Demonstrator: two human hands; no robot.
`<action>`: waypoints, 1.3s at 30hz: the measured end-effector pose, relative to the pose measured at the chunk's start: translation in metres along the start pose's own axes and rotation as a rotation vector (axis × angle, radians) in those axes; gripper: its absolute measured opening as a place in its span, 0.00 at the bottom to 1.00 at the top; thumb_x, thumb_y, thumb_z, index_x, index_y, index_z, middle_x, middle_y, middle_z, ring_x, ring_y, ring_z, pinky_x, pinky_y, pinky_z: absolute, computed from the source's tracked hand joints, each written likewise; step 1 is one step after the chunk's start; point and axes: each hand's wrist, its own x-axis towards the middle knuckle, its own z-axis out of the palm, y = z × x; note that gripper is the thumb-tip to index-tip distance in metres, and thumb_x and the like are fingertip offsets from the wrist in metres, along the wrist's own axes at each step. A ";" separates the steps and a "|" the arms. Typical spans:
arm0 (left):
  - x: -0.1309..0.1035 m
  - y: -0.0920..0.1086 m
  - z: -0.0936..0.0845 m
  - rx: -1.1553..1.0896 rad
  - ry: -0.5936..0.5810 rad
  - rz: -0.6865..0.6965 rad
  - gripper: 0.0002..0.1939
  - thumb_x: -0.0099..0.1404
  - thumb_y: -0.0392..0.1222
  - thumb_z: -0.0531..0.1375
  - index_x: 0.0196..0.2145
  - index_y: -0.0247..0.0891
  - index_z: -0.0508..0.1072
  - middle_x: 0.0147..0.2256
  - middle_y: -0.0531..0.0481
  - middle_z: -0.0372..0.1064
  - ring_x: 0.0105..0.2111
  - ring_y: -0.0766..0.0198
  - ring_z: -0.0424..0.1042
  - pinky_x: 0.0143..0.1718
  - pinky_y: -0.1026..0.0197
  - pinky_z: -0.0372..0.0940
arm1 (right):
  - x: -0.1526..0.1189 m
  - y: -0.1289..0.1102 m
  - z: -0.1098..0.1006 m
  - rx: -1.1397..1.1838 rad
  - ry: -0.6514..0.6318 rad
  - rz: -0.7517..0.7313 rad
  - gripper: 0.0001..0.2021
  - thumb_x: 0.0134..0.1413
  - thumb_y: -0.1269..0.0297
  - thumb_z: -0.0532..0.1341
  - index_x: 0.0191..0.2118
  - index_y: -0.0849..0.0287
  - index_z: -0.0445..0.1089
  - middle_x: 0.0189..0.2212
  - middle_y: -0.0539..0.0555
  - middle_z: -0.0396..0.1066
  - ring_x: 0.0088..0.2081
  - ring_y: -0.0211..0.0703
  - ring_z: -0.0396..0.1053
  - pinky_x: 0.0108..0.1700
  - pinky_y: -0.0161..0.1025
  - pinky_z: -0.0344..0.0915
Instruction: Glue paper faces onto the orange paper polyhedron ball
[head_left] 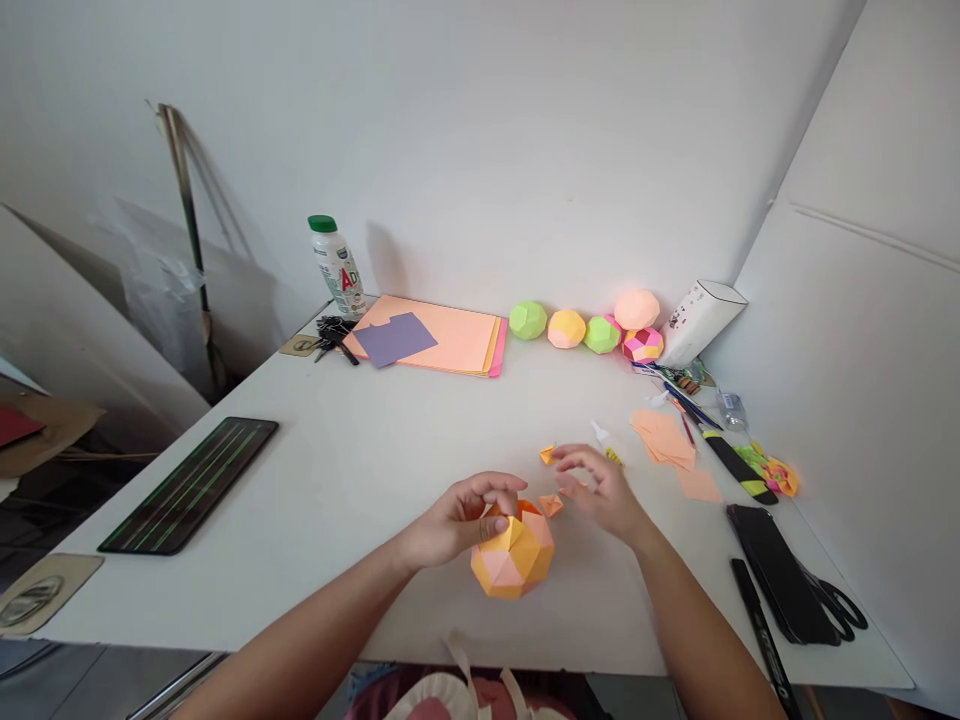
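Observation:
My left hand (469,515) is closed on the upper rim of a faceted paper ball (512,562) in yellow-orange and peach. The ball has an opening at its top, and its thumb side presses on a yellow panel. To the right, my right hand (604,490) hovers low over the table with fingers curved and apart. Its fingertips are close to a small folded orange paper piece (547,455); whether they touch it I cannot tell. Another folded piece (551,505), orange-peach, lies between the ball and my right hand. A white-nozzled glue tube (611,450) lies just beyond that hand.
Finished paper balls (566,329) line the wall. Coloured sheets (450,335) and a white bottle (339,270) stand back left. A dark ruled mat (191,485) lies left. Peach squares (664,438), a cutter (739,467), scissors (836,605) and a marker (761,630) lie right.

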 end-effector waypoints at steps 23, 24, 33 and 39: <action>-0.005 0.004 0.003 0.105 -0.044 -0.024 0.15 0.63 0.39 0.60 0.48 0.41 0.70 0.30 0.51 0.65 0.30 0.67 0.64 0.34 0.63 0.61 | -0.019 -0.018 0.026 0.462 -0.429 0.123 0.09 0.49 0.61 0.65 0.26 0.58 0.65 0.60 0.58 0.55 0.59 0.51 0.58 0.56 0.50 0.58; -0.005 0.004 0.004 0.116 -0.045 -0.024 0.15 0.63 0.39 0.60 0.48 0.41 0.70 0.29 0.52 0.65 0.30 0.67 0.64 0.34 0.63 0.60 | -0.020 -0.019 0.026 0.437 -0.418 0.102 0.08 0.49 0.62 0.65 0.26 0.57 0.65 0.59 0.57 0.56 0.59 0.51 0.58 0.57 0.51 0.57; -0.007 0.003 0.010 0.169 -0.033 0.020 0.13 0.63 0.37 0.59 0.46 0.40 0.70 0.27 0.54 0.58 0.28 0.67 0.61 0.33 0.63 0.59 | -0.021 -0.027 0.022 0.319 -0.411 -0.002 0.07 0.49 0.65 0.64 0.26 0.57 0.65 0.58 0.58 0.58 0.58 0.49 0.60 0.59 0.52 0.56; -0.008 0.004 0.011 0.182 -0.042 0.016 0.13 0.63 0.38 0.58 0.47 0.40 0.70 0.29 0.52 0.60 0.31 0.66 0.63 0.35 0.62 0.60 | -0.022 -0.024 0.020 0.294 -0.431 0.009 0.05 0.50 0.64 0.64 0.29 0.56 0.67 0.57 0.58 0.58 0.58 0.49 0.59 0.56 0.51 0.59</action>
